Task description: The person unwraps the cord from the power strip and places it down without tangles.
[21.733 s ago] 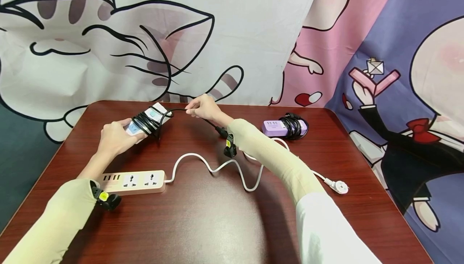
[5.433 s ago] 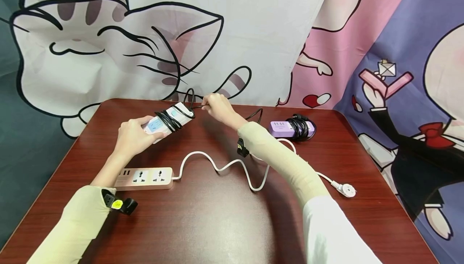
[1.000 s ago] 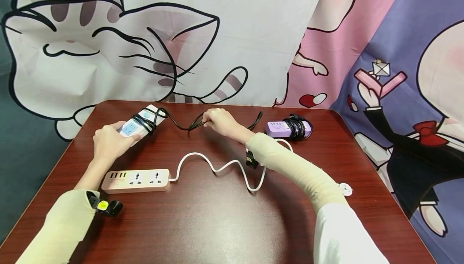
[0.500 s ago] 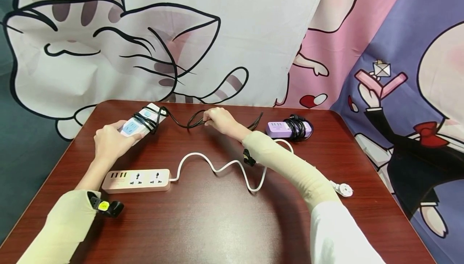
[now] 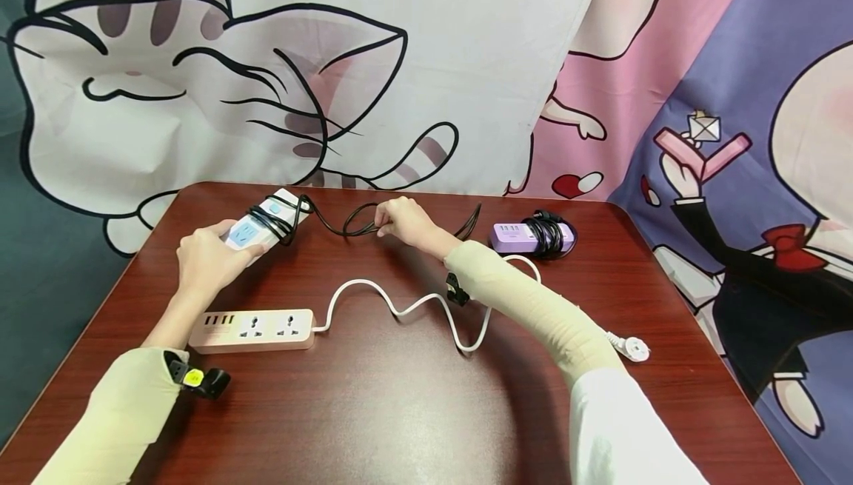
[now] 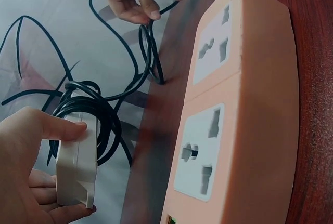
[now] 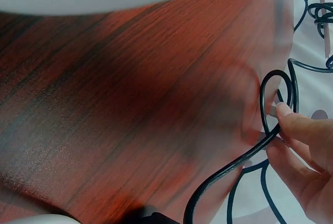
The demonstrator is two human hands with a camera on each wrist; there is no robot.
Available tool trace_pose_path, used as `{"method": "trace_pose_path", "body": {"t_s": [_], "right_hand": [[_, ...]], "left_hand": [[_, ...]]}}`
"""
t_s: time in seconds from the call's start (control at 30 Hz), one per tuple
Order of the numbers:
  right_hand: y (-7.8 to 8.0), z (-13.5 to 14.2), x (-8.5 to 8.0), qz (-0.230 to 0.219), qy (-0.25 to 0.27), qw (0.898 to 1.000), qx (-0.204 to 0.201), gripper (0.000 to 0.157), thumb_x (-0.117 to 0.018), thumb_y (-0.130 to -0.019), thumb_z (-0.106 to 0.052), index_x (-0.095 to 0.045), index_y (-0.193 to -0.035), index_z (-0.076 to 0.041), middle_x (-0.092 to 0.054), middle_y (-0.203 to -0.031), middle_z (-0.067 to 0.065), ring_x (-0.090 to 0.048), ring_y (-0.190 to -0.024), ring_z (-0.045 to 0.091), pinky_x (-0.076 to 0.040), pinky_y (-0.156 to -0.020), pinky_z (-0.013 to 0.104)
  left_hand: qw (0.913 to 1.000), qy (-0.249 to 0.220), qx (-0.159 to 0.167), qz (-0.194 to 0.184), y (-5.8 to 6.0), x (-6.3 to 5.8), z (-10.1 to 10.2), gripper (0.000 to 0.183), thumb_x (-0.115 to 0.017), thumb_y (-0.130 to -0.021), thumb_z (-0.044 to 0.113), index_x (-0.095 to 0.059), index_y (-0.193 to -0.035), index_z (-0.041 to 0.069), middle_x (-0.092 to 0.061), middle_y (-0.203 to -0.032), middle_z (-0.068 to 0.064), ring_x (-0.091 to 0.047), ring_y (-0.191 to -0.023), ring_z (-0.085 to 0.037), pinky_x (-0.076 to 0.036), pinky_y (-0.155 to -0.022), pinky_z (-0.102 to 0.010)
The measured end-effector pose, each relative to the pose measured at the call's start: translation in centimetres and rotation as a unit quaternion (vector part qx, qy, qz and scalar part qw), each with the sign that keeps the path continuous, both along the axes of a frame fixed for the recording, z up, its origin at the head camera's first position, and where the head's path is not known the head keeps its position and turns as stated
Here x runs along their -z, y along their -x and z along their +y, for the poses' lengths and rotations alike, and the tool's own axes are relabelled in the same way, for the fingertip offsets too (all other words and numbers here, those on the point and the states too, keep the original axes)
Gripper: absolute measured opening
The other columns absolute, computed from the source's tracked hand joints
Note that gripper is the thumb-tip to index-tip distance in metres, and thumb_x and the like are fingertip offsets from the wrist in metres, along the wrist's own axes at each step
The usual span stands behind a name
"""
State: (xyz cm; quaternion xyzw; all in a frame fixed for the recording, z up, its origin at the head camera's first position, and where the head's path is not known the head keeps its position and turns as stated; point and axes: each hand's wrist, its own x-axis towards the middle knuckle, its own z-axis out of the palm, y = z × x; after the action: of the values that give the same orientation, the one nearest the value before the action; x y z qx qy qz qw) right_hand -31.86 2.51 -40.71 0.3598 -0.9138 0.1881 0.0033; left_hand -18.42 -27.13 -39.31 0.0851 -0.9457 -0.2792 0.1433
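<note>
1. Nearest me on the dark red wooden table (image 5: 400, 411), I see a pink power strip (image 5: 252, 331) lying flat, sockets up. Its white cord (image 5: 400, 312) snakes rightward across the table, passes under my right forearm and ends in a white plug (image 5: 631, 350) near the right edge.

2. Just beyond the pink strip, my left hand (image 5: 206, 259) grips the near end of a white power strip (image 5: 263, 225) with blue socket faces. The left wrist view shows the thumb pressed on top and the fingers curled underneath. Several turns of black cord (image 5: 273, 222) are wound around its middle.

3. From those turns the black cord runs right in a loose loop (image 5: 356, 220) that reaches my right hand (image 5: 403, 221). The fingers (image 7: 299, 128) are curled and pinch the cord at a crossing of the loop, as the right wrist view shows; the hand sits low over the table, well apart from the white strip.

4. Past my right hand a further stretch of black cord (image 5: 469, 222) rises off the table.

5. Farther right, near the back edge, a purple power strip (image 5: 516, 234) lies with its own black cord bundled (image 5: 548, 233) around it, touched by neither hand.

6. Behind the table hangs a cartoon backdrop: a white cat (image 5: 200, 100) on the left, pink and purple panels with cartoon figures (image 5: 733, 174) on the right.
</note>
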Motion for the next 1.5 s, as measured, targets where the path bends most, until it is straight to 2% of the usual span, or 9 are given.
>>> {"method": "trace_pose_path", "body": {"t_s": [0.23,0.47,0.7,0.87,1.17,1.5], "right_hand": [[-0.1,-0.3,-0.9,0.005,-0.007,1.0,0.013,0.015,-0.078,-0.078,-0.021,-0.07,-0.086,-0.011,-0.074,-0.084,0.001,-0.069,-0.079,0.012,-0.052,-0.075,0.028],[-0.2,-1.1,-2.8,-0.012,0.037,0.999,0.001,0.017,-0.077,-0.079,-0.022,-0.069,-0.09,-0.011,-0.074,-0.088,0.001,-0.069,-0.082,0.011,-0.051,-0.076,0.026],[-0.3,-2.4,-4.5,0.013,0.061,0.998,-0.016,0.024,-0.076,-0.08,-0.026,-0.069,-0.097,-0.012,-0.074,-0.091,0.0,-0.068,-0.085,0.008,-0.048,-0.081,0.023],[-0.4,-3.4,-5.1,0.027,0.07,0.997,-0.028,0.023,-0.074,-0.082,-0.026,-0.069,-0.099,-0.012,-0.073,-0.095,0.001,-0.066,-0.089,0.009,-0.048,-0.083,0.022],[-0.9,-5.1,-5.5,0.096,0.074,0.99,-0.077,0.021,-0.069,-0.087,-0.019,-0.068,-0.106,-0.011,-0.07,-0.103,0.001,-0.065,-0.098,0.01,-0.045,-0.089,0.019],[-1.7,-6.0,-5.1,0.185,0.063,0.97,-0.143,0.021,-0.067,-0.087,-0.016,-0.069,-0.107,-0.013,-0.069,-0.102,-0.001,-0.06,-0.101,0.015,-0.046,-0.091,0.024]], "left_hand": [[1.0,-0.006,0.003,0.0,0.1,-0.2,0.2,0.064,-0.075,-0.076,0.033,-0.058,-0.126,-0.003,-0.063,-0.107,-0.033,-0.053,-0.092,-0.048,-0.035,-0.077,-0.054],[1.0,-0.003,0.006,-0.003,0.0,-0.2,0.5,0.064,-0.075,-0.076,0.033,-0.057,-0.126,-0.005,-0.063,-0.108,-0.034,-0.053,-0.093,-0.048,-0.035,-0.079,-0.055],[1.0,-0.002,0.009,0.004,-0.1,-0.4,0.8,0.063,-0.076,-0.076,0.032,-0.058,-0.125,-0.004,-0.063,-0.106,-0.033,-0.055,-0.09,-0.048,-0.036,-0.076,-0.054],[0.9998,-0.001,0.012,0.015,0.0,-0.4,0.9,0.061,-0.076,-0.075,0.03,-0.06,-0.124,-0.003,-0.064,-0.104,-0.033,-0.056,-0.088,-0.047,-0.035,-0.074,-0.053],[0.9997,-0.001,0.014,0.017,-0.2,-0.8,1.3,0.061,-0.077,-0.074,0.033,-0.061,-0.122,-0.001,-0.066,-0.101,-0.031,-0.057,-0.086,-0.046,-0.036,-0.071,-0.052],[0.9993,0.006,0.025,0.027,-0.4,-0.8,1.7,0.061,-0.078,-0.072,0.032,-0.062,-0.121,-0.001,-0.067,-0.099,-0.03,-0.058,-0.084,-0.046,-0.037,-0.07,-0.052]]}}
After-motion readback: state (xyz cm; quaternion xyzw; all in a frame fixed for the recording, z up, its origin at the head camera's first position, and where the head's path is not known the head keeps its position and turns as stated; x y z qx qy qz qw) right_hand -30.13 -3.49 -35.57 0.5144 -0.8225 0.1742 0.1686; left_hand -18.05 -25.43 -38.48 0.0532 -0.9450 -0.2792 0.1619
